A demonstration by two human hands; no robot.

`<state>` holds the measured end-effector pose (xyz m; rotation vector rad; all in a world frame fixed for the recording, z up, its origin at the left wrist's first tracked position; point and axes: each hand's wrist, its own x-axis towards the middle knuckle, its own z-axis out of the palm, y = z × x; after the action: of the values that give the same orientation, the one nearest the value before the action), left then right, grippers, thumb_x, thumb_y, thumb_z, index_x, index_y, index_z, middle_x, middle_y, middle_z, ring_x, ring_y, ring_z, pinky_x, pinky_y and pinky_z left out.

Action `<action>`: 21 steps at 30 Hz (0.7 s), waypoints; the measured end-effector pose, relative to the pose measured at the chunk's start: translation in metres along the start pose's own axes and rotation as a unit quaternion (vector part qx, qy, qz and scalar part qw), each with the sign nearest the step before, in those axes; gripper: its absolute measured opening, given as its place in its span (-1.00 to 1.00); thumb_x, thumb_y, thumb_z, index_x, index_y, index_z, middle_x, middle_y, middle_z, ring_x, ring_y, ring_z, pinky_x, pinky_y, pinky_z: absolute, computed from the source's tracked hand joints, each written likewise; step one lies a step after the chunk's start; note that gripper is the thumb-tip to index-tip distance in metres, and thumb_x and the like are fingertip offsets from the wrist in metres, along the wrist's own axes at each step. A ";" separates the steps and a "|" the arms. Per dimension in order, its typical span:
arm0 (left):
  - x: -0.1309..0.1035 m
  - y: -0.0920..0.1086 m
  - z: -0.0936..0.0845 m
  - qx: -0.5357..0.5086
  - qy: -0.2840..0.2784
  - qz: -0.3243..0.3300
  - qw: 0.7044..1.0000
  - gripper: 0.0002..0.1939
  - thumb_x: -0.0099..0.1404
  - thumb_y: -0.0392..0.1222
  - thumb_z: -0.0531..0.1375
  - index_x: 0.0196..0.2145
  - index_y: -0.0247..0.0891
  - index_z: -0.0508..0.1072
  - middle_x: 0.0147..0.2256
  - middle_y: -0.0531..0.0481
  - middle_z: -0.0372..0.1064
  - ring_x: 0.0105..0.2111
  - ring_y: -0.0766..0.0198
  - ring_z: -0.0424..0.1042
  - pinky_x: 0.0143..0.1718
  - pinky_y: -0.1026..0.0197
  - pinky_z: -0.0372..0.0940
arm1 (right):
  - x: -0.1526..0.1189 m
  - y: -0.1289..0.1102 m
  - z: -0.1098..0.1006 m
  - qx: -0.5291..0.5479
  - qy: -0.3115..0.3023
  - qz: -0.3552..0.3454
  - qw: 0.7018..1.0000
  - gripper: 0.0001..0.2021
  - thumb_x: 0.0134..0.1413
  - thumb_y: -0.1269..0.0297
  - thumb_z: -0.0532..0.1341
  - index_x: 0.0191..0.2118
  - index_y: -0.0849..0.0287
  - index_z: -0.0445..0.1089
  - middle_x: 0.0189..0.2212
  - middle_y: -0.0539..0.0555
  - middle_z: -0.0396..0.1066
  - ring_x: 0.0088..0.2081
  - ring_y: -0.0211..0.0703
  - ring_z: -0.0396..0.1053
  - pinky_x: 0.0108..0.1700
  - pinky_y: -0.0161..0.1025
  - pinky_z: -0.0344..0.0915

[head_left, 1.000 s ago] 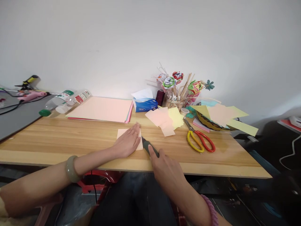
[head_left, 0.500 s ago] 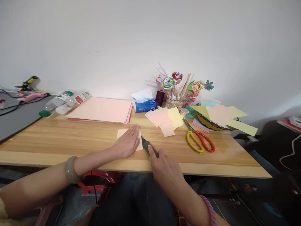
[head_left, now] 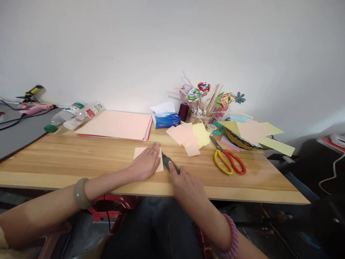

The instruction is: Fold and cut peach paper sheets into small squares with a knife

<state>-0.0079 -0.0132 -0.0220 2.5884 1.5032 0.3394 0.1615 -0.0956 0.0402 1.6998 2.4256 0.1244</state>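
My left hand (head_left: 147, 162) lies flat, fingers stretched out, on a small pale pink sheet of paper (head_left: 138, 151) on the wooden table. In my right hand (head_left: 187, 185) is a dark grey-green utility knife (head_left: 171, 165), with the thumb along its handle. Its tip is at the right edge of the sheet, close beside my left fingers. Most of the sheet's middle is hidden under my left hand. Red-and-yellow-handled scissors (head_left: 229, 162) lie open to the right of my hands. Pale pink and yellow paper pieces (head_left: 188, 136) lie beyond the knife.
A stack of large pink sheets (head_left: 115, 124) lies at the back left, beside plastic bottles (head_left: 67, 115). Behind stand a blue tissue pack (head_left: 167, 120) and a jar of paper flowers (head_left: 199, 117). Paper strips cover a basket (head_left: 237, 142) at right. The table's front edge (head_left: 242, 199) is near me.
My right hand and the knife have moved slightly up and away from me along the sheet's right edge. My left hand stays on the paper.
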 end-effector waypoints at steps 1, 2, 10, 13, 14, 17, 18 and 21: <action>0.000 0.000 0.000 -0.002 -0.001 0.000 1.000 -0.38 0.38 -0.10 -0.25 0.26 -0.61 -0.11 0.28 -0.36 -0.20 0.28 0.07 -0.17 0.25 0.04 -0.13 | 0.001 0.000 0.001 0.000 0.003 -0.001 1.000 -0.44 0.12 0.56 -0.04 0.27 0.27 0.01 -0.22 0.29 0.39 -0.31 -0.11 0.47 -0.34 -0.25 0.38; 0.000 0.000 0.000 -0.004 -0.001 0.000 1.000 -0.38 0.38 -0.10 -0.25 0.26 -0.60 -0.11 0.28 -0.35 -0.19 0.28 0.08 -0.17 0.25 0.04 -0.14 | 0.003 0.000 0.001 0.000 0.006 -0.002 1.000 -0.44 0.13 0.56 -0.05 0.27 0.28 0.01 -0.23 0.29 0.39 -0.31 -0.11 0.46 -0.35 -0.25 0.38; 0.000 0.000 0.000 -0.030 0.001 -0.004 1.000 -0.37 0.37 -0.09 -0.25 0.26 -0.62 -0.12 0.28 -0.35 -0.21 0.28 0.07 -0.18 0.26 0.03 -0.16 | 0.013 0.002 0.004 -0.005 0.026 -0.006 1.000 -0.46 0.14 0.55 -0.03 0.26 0.30 0.01 -0.23 0.29 0.39 -0.30 -0.11 0.46 -0.33 -0.26 0.36; 0.000 0.001 -0.001 -0.054 0.005 -0.008 0.998 -0.36 0.37 -0.08 -0.23 0.26 -0.62 -0.12 0.28 -0.37 -0.22 0.28 0.05 -0.17 0.25 -0.01 -0.14 | 0.016 0.002 0.004 -0.006 0.029 -0.007 1.000 -0.47 0.14 0.55 -0.03 0.25 0.29 0.03 -0.24 0.28 0.39 -0.31 -0.12 0.47 -0.34 -0.26 0.36; -0.001 0.001 -0.001 -0.065 0.007 -0.009 0.998 -0.36 0.36 -0.08 -0.22 0.25 -0.62 -0.11 0.28 -0.37 -0.22 0.28 0.04 -0.16 0.25 -0.02 -0.14 | 0.017 0.002 0.004 -0.006 0.031 -0.006 0.999 -0.48 0.15 0.55 -0.03 0.25 0.29 0.04 -0.25 0.28 0.39 -0.32 -0.12 0.47 -0.34 -0.26 0.36; -0.001 0.000 -0.001 -0.106 0.020 -0.013 0.994 -0.35 0.35 -0.08 -0.17 0.25 -0.62 -0.08 0.28 -0.36 -0.20 0.28 0.04 -0.15 0.26 -0.01 -0.16 | 0.025 0.005 0.005 -0.007 0.041 0.003 0.999 -0.50 0.17 0.53 -0.04 0.24 0.27 0.06 -0.26 0.27 0.40 -0.33 -0.11 0.47 -0.36 -0.24 0.36; -0.001 0.000 -0.001 -0.123 0.026 -0.015 0.992 -0.35 0.34 -0.07 -0.16 0.25 -0.61 -0.07 0.28 -0.35 -0.18 0.28 0.05 -0.14 0.26 -0.01 -0.16 | 0.030 0.007 0.006 -0.008 0.047 0.007 0.999 -0.50 0.18 0.53 -0.03 0.24 0.25 0.06 -0.27 0.26 0.40 -0.33 -0.11 0.47 -0.36 -0.23 0.36; -0.001 -0.003 -0.002 -0.187 0.057 -0.030 0.980 -0.38 0.35 -0.08 -0.15 0.25 -0.52 -0.05 0.26 -0.30 -0.10 0.26 0.08 -0.06 0.24 -0.01 -0.10 | 0.048 0.017 0.007 -0.006 0.079 0.023 0.997 -0.57 0.23 0.43 0.03 0.21 0.20 0.10 -0.22 0.19 0.39 -0.29 -0.14 0.44 -0.33 -0.19 0.38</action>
<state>-0.0116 -0.0120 -0.0209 2.2589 1.3888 0.6999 0.1623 -0.0453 0.0315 1.8056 2.4909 0.2896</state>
